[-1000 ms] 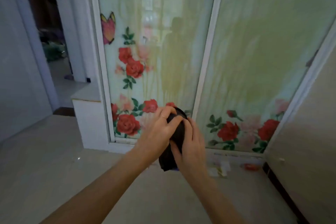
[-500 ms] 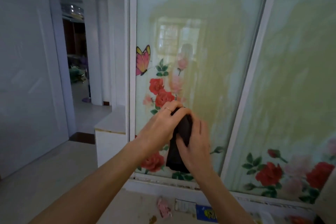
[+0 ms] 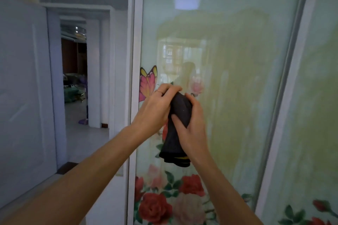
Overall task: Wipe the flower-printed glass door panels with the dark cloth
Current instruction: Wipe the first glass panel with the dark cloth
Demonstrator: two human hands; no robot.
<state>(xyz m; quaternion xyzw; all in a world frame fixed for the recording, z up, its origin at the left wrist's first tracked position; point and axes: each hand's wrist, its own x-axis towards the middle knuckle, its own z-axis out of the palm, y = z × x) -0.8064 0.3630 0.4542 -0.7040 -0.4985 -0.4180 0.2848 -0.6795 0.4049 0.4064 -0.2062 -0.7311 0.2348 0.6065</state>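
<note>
We see the dark cloth (image 3: pixel 173 144) bunched into a thick roll, its lower end hanging in loose folds with a thin yellowish edge. It is upright in front of the left glass door panel (image 3: pixel 228 78), beside the printed butterfly (image 3: pixel 148 82). Our left hand (image 3: pixel 155 111) curls its fingers (image 3: pixel 172 89) over the roll's top. Our right hand (image 3: pixel 192 129) grips its middle from the other side. We cannot tell whether the cloth touches the glass, and our hands hide part of the flower print.

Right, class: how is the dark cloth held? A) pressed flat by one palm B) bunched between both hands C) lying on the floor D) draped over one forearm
B: the left hand and the right hand both curl round the bunched cloth, its end hanging below.
</note>
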